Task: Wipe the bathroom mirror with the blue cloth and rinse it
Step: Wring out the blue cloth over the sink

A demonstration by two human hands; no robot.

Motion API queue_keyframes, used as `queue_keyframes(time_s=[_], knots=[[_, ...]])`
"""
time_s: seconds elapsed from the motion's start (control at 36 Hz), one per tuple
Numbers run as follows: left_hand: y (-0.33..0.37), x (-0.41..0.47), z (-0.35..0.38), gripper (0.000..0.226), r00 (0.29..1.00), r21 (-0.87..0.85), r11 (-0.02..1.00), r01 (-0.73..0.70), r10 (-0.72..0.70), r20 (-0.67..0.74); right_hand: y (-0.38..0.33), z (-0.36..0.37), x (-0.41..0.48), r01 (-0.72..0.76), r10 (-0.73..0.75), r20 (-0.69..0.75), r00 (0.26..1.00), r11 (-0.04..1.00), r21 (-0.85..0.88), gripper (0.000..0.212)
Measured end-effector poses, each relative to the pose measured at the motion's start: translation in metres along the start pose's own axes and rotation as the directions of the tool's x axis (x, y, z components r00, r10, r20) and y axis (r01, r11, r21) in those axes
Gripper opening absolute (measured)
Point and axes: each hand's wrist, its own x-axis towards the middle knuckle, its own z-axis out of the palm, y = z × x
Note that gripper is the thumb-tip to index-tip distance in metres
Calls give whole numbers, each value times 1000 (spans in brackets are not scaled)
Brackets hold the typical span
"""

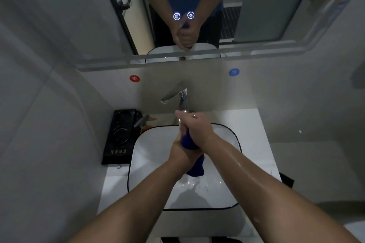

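Blue cloth (195, 167), twisted into a rope; both hands (182, 152) (197, 130) grip it.

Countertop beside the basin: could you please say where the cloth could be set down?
Right of the basin, the white counter is almost bare up to the wall. Left is crowded by a black tray and a spray bottle.

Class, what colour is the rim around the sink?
The sink rim is black; the head view shows it.
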Motion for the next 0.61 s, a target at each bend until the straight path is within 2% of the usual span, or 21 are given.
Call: queue_keyframes(time_s=[0.08, 0.17, 0.25, 0.33, 0.39, 0.42, 0.44, 0.47, 0.53, 0.56, 0.61], knots=[[-1, -1, -5, 45, 991, 213, 971, -111, 125, -56, -2, -1, -4, 4, -4, 4, 1000, 996, -94, 46], [-6, -2, -10, 48, 979, 333, 928, -169, 198, -56, -2, -3, -6, 11, -12, -8, 1000, 990, -142, 46], [1, -1, -6, 33, 994, 483, 870, -97, 112, -3, -5, 1, -7, -30, 18, -69, 997, 982, -187, 51], [4, 1, -6, 12, 994, 691, 719, -71, 110, -13, 3, 6, -1, -128, 98, -174, 980, 978, -166, 56], [4, -2, -8, 10, 993, 744, 667, -31, 103, -52, 7, 9, 2, -189, 170, -184, 968, 978, -92, 41], [4, -3, -9, 10, 992, 753, 658, -22, 111, -68, 10, 6, 7, -241, 229, -161, 960, 969, -58, 25], [2, -4, -11, 10, 989, 742, 671, -5, 111, -94, 18, 5, 9, -151, 144, -137, 980, 988, -43, 12], [1, -4, -13, 10, 986, 690, 723, 17, 100, -130, 20, 6, 9, -143, 137, -133, 982, 989, -38, 14], [3, -5, -17, 14, 979, 508, 860, 54, 56, -198, 14, 6, 0, -144, 143, -102, 984, 990, 0, 43], [4, -4, -20, 15, 971, 418, 907, 56, 48, -235, 10, 4, -4, -147, 154, -114, 981, 986, 73, 52], [7, -1, -23, 18, 954, 239, 970, 53, 21, -300, 15, -1, -8, -177, 187, -160, 969, 981, 75, 66]])
